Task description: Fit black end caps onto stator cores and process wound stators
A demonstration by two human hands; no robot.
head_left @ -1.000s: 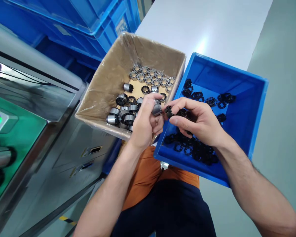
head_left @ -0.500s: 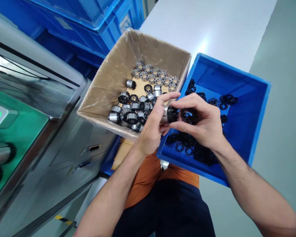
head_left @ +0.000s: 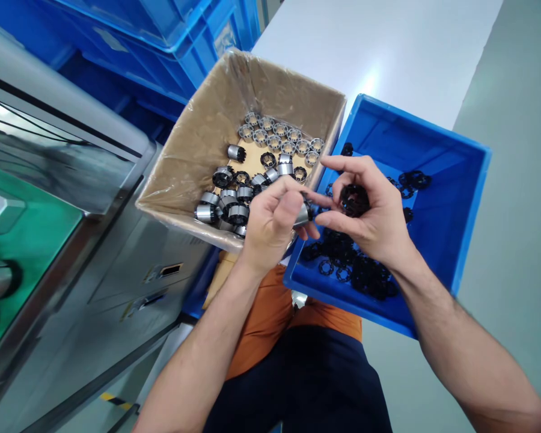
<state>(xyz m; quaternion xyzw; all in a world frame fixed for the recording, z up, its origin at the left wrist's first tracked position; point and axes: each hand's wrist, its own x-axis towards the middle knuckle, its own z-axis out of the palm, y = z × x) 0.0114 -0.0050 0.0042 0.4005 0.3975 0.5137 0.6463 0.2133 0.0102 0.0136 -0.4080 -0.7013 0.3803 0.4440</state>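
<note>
My left hand (head_left: 270,222) is closed around a small silver metal cylinder (head_left: 303,213), held above the gap between a cardboard box and a blue bin. My right hand (head_left: 365,210) cups a few black plastic rings (head_left: 354,199) in its palm, thumb and fingers curled round them. The two hands nearly touch. The cardboard box (head_left: 193,144), lined with clear film, holds several silver and black-capped cylinders (head_left: 234,201). The blue bin (head_left: 442,180) holds several loose black rings (head_left: 351,270).
A grey metal machine (head_left: 72,198) with a green panel stands to the left. Stacked blue crates (head_left: 162,42) lie behind the box. A white surface (head_left: 379,48) runs beyond the box and bin. My lap, in orange and dark cloth (head_left: 297,361), is below them.
The black ring that the right hand pressed at the cylinder's end now lies back in the right palm. The left hand has curled tighter on the cylinder and sunk a little.
</note>
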